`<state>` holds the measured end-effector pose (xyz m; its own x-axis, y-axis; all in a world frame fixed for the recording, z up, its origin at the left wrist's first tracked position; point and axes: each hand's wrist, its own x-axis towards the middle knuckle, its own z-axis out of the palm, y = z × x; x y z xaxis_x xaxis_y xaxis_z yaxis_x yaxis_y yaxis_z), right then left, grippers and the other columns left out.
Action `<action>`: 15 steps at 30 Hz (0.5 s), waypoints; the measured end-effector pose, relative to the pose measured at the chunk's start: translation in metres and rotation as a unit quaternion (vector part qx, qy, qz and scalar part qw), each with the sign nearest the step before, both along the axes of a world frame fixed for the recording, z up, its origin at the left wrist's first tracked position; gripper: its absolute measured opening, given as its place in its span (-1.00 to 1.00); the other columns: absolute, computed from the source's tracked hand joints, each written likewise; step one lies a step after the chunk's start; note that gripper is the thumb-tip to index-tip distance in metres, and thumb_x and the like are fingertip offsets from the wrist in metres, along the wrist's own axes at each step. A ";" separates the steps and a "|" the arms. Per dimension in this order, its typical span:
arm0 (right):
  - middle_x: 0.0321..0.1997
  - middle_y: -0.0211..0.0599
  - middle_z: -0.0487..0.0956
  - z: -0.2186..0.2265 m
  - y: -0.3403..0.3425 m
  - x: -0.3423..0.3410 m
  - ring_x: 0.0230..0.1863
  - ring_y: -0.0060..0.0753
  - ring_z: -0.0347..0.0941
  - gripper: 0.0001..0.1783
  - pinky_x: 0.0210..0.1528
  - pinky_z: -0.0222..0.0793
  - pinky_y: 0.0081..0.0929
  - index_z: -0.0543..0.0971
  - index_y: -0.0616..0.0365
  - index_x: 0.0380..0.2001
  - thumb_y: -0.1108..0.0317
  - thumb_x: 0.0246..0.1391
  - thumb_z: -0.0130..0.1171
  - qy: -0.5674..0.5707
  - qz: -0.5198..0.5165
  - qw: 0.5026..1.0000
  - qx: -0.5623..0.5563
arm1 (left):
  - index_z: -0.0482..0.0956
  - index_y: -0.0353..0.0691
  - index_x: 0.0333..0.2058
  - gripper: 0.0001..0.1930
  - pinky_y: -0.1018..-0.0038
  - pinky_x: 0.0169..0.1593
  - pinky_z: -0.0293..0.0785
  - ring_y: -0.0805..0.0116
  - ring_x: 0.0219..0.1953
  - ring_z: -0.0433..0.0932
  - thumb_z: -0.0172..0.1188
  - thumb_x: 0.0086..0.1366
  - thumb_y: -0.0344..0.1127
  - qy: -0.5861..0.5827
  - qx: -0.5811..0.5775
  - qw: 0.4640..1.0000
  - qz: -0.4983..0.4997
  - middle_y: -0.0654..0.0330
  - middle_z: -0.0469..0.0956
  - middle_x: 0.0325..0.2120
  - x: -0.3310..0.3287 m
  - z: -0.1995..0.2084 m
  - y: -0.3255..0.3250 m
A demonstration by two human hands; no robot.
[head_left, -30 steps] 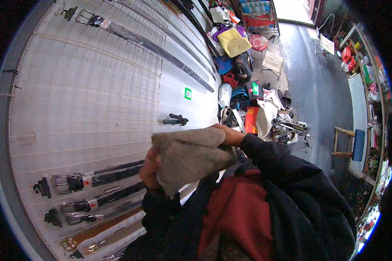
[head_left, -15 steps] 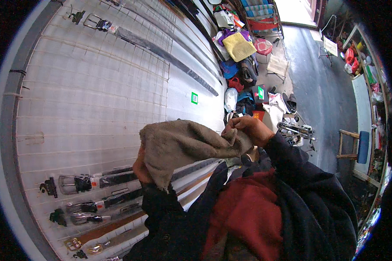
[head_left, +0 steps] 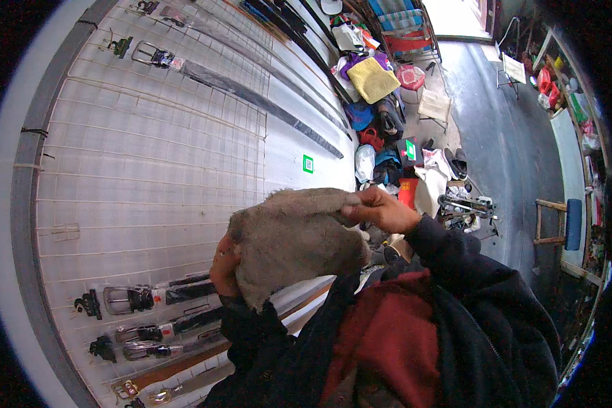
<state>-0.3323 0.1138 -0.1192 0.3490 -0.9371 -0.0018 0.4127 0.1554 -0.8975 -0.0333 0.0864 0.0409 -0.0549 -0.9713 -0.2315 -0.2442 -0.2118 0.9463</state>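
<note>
A grey-brown cloth (head_left: 299, 238) with a fuzzy, towel-like surface hangs stretched between my two hands. My right hand (head_left: 384, 209) pinches its upper right edge between thumb and fingers. At the cloth's left end, my left hand (head_left: 224, 266) grips it, with most of the fingers hidden behind the fabric. Below and left of the cloth, several belts in clear wrapping, such as a black belt (head_left: 183, 291), hang on a white wire grid (head_left: 149, 183).
More wrapped belts (head_left: 251, 102) hang higher on the grid. Beyond my right hand lie piled bags and clothes, a yellow cloth (head_left: 372, 80), a small folding stool (head_left: 434, 106) and shoes (head_left: 457, 163). A wooden frame with a blue roll (head_left: 572, 224) stands at the right.
The cloth has gone from bunched and slanting to spread wider and flatter. My right hand has shifted its grip to the upper edge, and the view has moved slightly.
</note>
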 end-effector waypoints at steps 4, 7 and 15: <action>-0.19 -0.34 0.70 0.000 -0.002 -0.022 -0.18 -0.54 0.56 -0.59 -0.05 0.45 -0.50 0.69 0.25 -0.12 0.07 0.30 0.25 -0.048 -0.051 0.991 0.112 | 0.40 -0.56 0.21 -0.45 0.26 0.21 0.49 0.11 0.08 0.59 0.10 0.33 -0.29 0.079 0.022 0.997 -0.010 -0.12 0.56 0.07 0.001 -0.004 -0.014; -0.09 -0.22 0.69 0.006 0.001 -0.028 -0.14 -0.39 0.59 -0.58 0.01 0.49 -0.43 0.62 0.26 0.01 0.12 0.31 0.18 -0.223 -0.053 0.947 0.223 | 0.44 -0.55 0.18 -0.50 0.30 0.21 0.47 0.15 0.08 0.59 0.09 0.36 -0.32 0.116 0.060 0.989 -0.071 -0.09 0.59 0.04 0.004 -0.012 -0.024; 0.10 -0.10 0.63 0.029 0.011 -0.025 0.04 -0.18 0.58 -0.46 0.19 0.47 -0.29 0.51 0.26 0.17 0.17 0.20 0.06 -0.264 -0.109 0.924 0.254 | 0.53 -0.35 0.16 -0.62 0.44 0.05 0.50 0.33 -0.08 0.62 0.06 0.41 -0.43 -0.025 -0.029 0.993 -0.108 0.10 0.63 -0.02 0.007 -0.035 -0.046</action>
<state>-0.3569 0.1247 -0.0907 0.2304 -0.9100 -0.3448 0.8437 0.3634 -0.3952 -0.0266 0.0407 0.0054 -0.2542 -0.9495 -0.1837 -0.3247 -0.0952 0.9410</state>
